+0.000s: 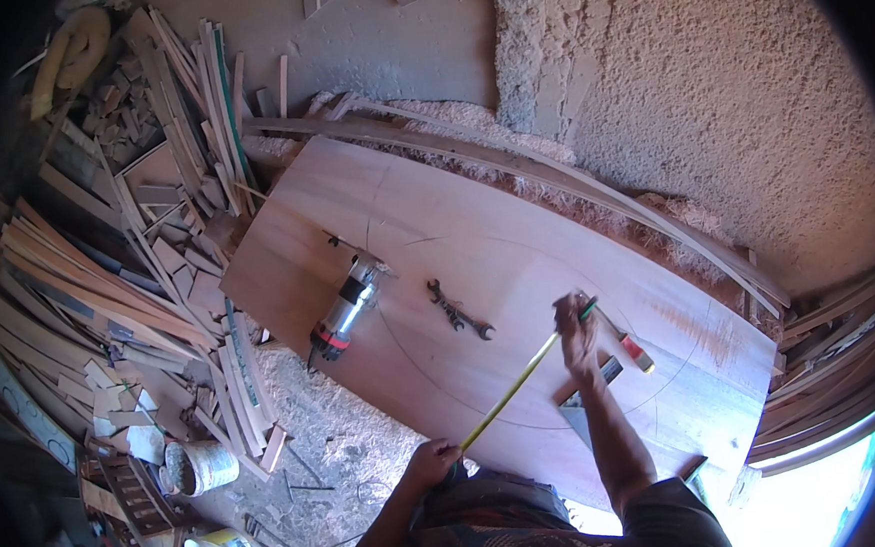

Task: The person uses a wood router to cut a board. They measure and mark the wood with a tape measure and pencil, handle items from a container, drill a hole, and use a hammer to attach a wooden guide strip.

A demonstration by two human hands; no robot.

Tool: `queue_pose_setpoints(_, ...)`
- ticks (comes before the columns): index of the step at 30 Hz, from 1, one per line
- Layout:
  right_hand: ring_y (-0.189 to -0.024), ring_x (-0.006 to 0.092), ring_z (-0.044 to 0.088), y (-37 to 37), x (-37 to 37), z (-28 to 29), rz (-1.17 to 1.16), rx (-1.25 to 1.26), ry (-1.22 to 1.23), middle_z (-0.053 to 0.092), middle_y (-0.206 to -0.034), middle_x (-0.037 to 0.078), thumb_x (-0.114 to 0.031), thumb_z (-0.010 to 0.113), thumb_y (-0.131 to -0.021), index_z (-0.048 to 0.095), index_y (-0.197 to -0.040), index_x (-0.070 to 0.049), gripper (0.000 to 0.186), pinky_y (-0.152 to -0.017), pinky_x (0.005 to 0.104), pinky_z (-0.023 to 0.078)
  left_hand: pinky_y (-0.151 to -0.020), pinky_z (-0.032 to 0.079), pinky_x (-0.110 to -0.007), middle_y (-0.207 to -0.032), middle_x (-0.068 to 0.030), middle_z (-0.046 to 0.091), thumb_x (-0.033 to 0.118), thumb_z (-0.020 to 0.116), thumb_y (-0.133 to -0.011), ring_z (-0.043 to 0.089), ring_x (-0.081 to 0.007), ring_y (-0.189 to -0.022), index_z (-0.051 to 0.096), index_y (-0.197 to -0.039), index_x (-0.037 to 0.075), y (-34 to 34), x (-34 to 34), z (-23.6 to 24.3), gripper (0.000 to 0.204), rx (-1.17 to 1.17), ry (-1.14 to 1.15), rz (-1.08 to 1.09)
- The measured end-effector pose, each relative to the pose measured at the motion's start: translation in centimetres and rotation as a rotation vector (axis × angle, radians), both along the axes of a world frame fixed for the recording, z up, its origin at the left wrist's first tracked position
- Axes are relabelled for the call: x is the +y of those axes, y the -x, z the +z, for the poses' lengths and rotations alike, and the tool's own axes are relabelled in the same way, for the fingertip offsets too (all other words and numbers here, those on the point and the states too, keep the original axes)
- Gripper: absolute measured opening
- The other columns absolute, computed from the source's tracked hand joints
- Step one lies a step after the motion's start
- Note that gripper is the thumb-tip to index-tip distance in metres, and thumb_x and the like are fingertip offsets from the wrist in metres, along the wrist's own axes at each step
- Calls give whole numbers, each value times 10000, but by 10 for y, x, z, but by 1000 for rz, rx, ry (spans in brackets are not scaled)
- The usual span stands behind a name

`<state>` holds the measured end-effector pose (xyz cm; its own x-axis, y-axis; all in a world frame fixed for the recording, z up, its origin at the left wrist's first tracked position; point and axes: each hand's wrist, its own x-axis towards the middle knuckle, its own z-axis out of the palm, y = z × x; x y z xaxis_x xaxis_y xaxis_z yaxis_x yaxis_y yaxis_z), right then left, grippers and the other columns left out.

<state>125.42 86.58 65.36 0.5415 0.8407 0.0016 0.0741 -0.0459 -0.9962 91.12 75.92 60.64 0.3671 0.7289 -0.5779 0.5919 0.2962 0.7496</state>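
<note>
A yellow tape measure (pixel 510 397) runs taut and slanting over the near part of a broad wooden board (pixel 507 259). My left hand (pixel 434 463) is closed on its lower end by my waist. Out over the board, my right hand (pixel 576 330) is closed round the other end, where something green shows at the fingers. Beside that hand lies a tool with a red and yellow handle (pixel 637 352). A square (pixel 573 416) lies partly beneath my right forearm. Two wrenches (pixel 457 314) and a silver and red power tool (pixel 348 309) rest farther left. Thin curved lines mark the board.
Long wood strips (pixel 97 269) and offcuts crowd the left side. Buckets (pixel 209 466) stand at the lower left. Curved strips (pixel 593 189) lie along the board's far edge, before a rough wall (pixel 707 87). More boards (pixel 829 360) are stacked at right.
</note>
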Motion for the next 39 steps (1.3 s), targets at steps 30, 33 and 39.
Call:
queue_pose_setpoints(30, -490, 80, 401, -148, -236, -43, -931, 423, 167, 495, -675, 4, -492, 578, -917, 589, -979, -146, 351, -413, 210, 292, -701, 473, -235, -1053, -6, 666, 225, 642, -993, 601, -77, -868, 633, -1195, 92, 62, 80, 18, 242, -421, -274, 759)
queue_pose_setpoints(33, -485, 83, 397, -171, -265, -65, -983, 499, 201, 498, -670, 13, -487, 586, -911, 592, -984, -153, 343, -413, 208, 289, -751, 473, -249, -1097, -33, 643, 174, 635, -993, 598, -104, -899, 618, -1206, 80, 93, 107, 19, 234, -324, -277, 854)
queue_pose_setpoints(39, -549, 117, 472, -176, -274, -90, -950, 307, 339, 588, -843, 36, -504, 564, -926, 601, -1147, -153, 417, -410, 247, 302, -1040, 404, -540, -1363, -236, 512, 227, 829, -788, 513, -421, -1225, 466, -1394, 31, 130, 171, 7, 733, 260, -1055, 355)
